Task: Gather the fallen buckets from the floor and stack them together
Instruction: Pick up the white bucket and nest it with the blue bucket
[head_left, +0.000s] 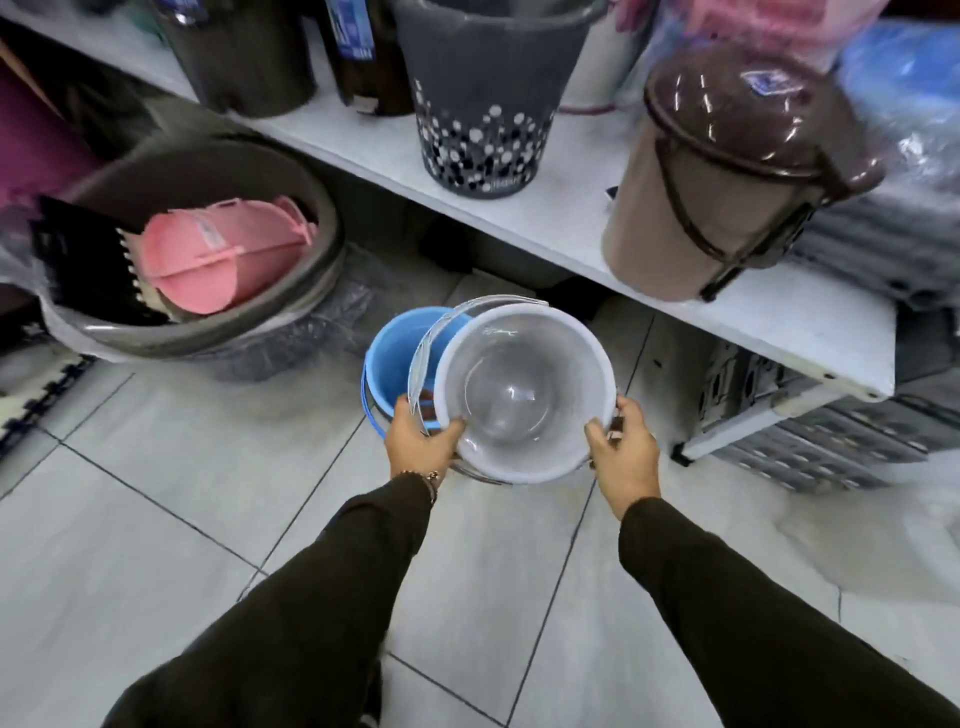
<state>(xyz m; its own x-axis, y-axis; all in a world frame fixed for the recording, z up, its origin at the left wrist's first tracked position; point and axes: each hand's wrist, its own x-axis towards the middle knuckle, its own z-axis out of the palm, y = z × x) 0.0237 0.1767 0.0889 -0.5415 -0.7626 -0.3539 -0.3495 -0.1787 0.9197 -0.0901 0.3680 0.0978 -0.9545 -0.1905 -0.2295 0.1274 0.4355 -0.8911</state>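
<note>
A white bucket (524, 389) with a clear handle is held over the tiled floor, its mouth tilted toward me. My left hand (421, 441) grips its near-left rim and my right hand (623, 447) grips the right rim. A blue bucket (400, 353) stands upright just behind and to the left, partly hidden by the white one. Whether the two buckets touch is unclear.
A white shelf (571, 228) runs diagonally behind, carrying a grey dotted bin (483, 114), a brown lidded bin (727, 171) and dark bins. A large grey tub (208, 249) holding pink items (218, 254) sits on the floor at left. Grey crates (810, 431) stand under the shelf at right.
</note>
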